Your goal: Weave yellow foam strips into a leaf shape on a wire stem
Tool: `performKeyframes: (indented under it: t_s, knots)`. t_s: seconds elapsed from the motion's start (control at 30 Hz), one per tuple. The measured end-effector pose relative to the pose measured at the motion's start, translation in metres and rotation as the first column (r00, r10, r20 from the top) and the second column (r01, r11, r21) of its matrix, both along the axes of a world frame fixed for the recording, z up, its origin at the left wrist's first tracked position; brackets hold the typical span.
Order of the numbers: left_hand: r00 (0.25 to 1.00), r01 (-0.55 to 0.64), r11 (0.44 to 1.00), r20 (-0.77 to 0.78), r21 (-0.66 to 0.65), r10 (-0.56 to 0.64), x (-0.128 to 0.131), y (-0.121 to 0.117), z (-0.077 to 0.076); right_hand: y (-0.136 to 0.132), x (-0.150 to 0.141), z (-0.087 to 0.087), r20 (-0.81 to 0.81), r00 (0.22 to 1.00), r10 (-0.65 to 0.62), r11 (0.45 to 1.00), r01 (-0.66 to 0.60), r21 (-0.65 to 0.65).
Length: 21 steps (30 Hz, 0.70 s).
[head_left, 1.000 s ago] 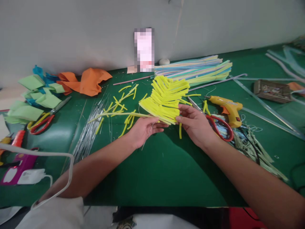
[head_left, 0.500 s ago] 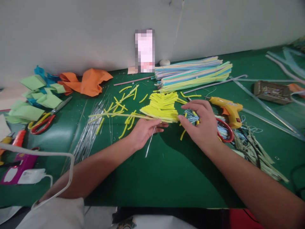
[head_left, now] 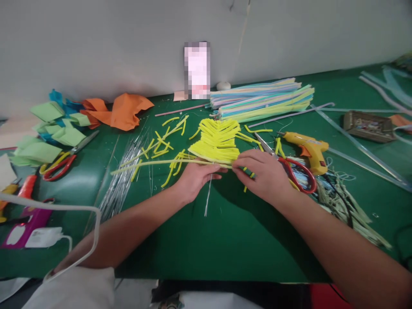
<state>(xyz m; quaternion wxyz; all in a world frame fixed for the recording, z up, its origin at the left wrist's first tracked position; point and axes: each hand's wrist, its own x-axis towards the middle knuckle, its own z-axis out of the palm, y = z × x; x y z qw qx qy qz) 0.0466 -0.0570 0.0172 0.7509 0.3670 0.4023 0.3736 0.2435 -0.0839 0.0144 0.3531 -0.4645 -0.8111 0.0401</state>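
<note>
Between my hands, above the table, is a leaf-like piece of bright yellow pipe cleaners (head_left: 219, 138), its short strips set in slanting rows along a middle line. My left hand (head_left: 195, 180) is closed on its near end, thumb on top. A long pale yellow pipe cleaner (head_left: 154, 162) crosses that near end and sticks out far to the left. Thin silvery wires (head_left: 208, 197) hang down below my left fingers. My right hand (head_left: 262, 174) is closed in a pinch on the right end of the long pipe cleaner, its fingertips partly hiding that end.
Cut yellow pieces (head_left: 162, 143) and a wire bundle (head_left: 124, 176) lie to the left. Red-handled scissors (head_left: 302, 174) and a yellow glue gun (head_left: 307, 148) are near my right hand. Behind lie pipe-cleaner bundles (head_left: 262, 98) and a phone (head_left: 197, 71). A white cable (head_left: 93, 210) crosses my left forearm.
My right hand has moved left and closed from an open curl onto the pipe cleaner's end. The long pipe cleaner's left end has come slightly nearer and left. Scissor blades now show.
</note>
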Motion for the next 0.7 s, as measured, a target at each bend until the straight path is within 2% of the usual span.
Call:
performKeyframes:
  t_s: [0.07,0.13,0.27,0.37,0.47,0.53,0.57,0.63,0.7]
  knots:
    - [1.0,-0.015,1.0,-0.003,0.004,0.015,0.0002,-0.0002,-0.0007,-0.0008,0.0008,0.0031,-0.103,0.995,0.009,0.999,-0.014,-0.051]
    - [1.0,-0.031,1.0,-0.003,0.0,0.031,0.0,0.0001,-0.0022,-0.002,0.0019,0.0059,-0.202,0.979,-0.037,0.993,0.012,-0.121]
    - [0.998,-0.067,0.998,-0.02,-0.006,0.067,-0.0013,0.0017,-0.0052,-0.003,0.0054,0.0058,-0.328,0.9,-0.287,0.937,0.192,-0.294]
    - [0.997,-0.072,0.997,-0.023,-0.008,0.072,-0.0021,0.0024,-0.0056,-0.0012,0.0087,0.0017,-0.45,0.768,-0.456,0.865,0.264,-0.426]
    - [0.998,-0.061,0.998,-0.017,-0.019,0.06,-0.0023,0.0023,-0.0052,0.0016,0.01,-0.0003,-0.662,0.562,-0.496,0.851,0.162,-0.5]
    - [0.998,-0.056,0.998,-0.012,-0.019,0.056,-0.0021,0.0019,-0.0049,0.0026,0.0087,0.0007,-0.783,0.414,-0.465,0.863,0.014,-0.505]
    - [0.998,-0.058,0.998,-0.01,-0.016,0.058,-0.002,0.0017,-0.0047,0.0027,0.0074,0.0016,-0.818,0.364,-0.445,0.863,-0.069,-0.5]
    - [0.998,-0.063,0.998,-0.003,-0.006,0.063,-0.0019,0.0016,-0.0044,0.002,0.0042,0.0032,-0.846,0.329,-0.419,0.84,-0.214,-0.499]
    - [0.997,-0.071,0.997,0.007,-0.001,0.071,-0.0019,0.0018,-0.0041,0.0007,0.0009,0.0039,-0.84,0.363,-0.402,0.809,-0.288,-0.512]
